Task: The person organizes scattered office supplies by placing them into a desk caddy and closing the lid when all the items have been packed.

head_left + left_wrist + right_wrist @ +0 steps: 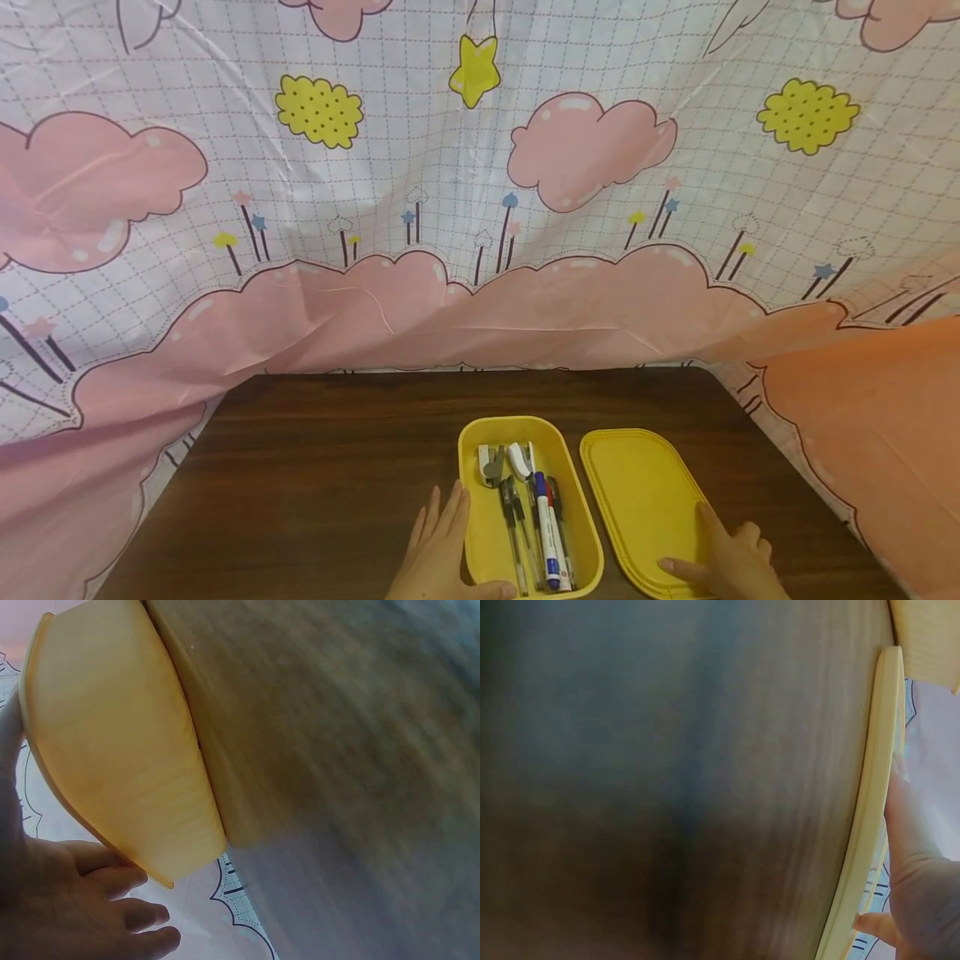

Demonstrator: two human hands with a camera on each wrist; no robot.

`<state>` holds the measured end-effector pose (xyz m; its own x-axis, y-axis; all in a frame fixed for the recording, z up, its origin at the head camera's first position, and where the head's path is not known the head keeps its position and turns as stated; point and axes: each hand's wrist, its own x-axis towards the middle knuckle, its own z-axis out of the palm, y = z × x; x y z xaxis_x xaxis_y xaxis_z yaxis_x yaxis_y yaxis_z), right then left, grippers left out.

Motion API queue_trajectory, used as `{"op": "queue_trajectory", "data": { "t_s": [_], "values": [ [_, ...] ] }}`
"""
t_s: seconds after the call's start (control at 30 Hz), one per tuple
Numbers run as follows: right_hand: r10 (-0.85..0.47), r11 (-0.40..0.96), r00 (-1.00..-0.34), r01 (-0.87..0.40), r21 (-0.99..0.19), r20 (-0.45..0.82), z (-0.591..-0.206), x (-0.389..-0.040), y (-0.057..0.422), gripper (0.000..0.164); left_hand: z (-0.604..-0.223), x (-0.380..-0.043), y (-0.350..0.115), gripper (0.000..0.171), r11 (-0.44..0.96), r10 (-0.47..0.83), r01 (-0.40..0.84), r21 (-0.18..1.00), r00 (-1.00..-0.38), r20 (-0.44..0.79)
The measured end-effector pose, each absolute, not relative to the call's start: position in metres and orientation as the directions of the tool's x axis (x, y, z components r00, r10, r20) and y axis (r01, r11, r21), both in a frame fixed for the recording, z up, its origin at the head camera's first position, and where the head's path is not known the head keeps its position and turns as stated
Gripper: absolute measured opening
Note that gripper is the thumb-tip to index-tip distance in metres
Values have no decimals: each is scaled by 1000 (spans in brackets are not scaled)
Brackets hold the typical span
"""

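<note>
My left hand point(442, 554) rests at the left side of an open yellow box point(589, 533), fingers extended along its rim and thumb over the near end. Inside lie two small white-and-grey gadgets, a rounded one point(491, 465) and a stapler-like one point(519, 460). Below them are several black-capped pens point(514, 533), a white marker point(548, 533) with blue ends and a red-and-white pen partly behind it. To the right, a yellow lid point(645, 500) lies flat. My right hand point(738, 558) touches the lid's right part with index finger and thumb, its other fingers bent.
Box and lid are side by side on a dark wooden table point(322, 483), with a narrow gap between them. Behind the table and along its sides hangs a curtain point(420, 325) printed with pink clouds and yellow shapes.
</note>
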<state>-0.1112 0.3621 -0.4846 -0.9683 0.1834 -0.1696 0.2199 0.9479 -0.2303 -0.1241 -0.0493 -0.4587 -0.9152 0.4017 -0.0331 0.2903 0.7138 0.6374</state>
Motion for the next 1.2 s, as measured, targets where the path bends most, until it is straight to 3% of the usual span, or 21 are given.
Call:
{"op": "queue_trajectory", "data": {
  "t_s": [0.27,0.83,1.2],
  "values": [
    [187,934,-954,246,-260,-234,-486,-120,367,126,-460,-125,-50,120,717,405,302,629,-914,-23],
    [166,907,-957,242,-344,-237,-477,-115,367,117,-461,-124,-50,119,710,406,295,640,-913,-30],
    [147,919,-978,190,-346,-147,-473,-113,364,117,-461,-123,-49,121,718,404,289,633,-914,-41]
  ]
}}
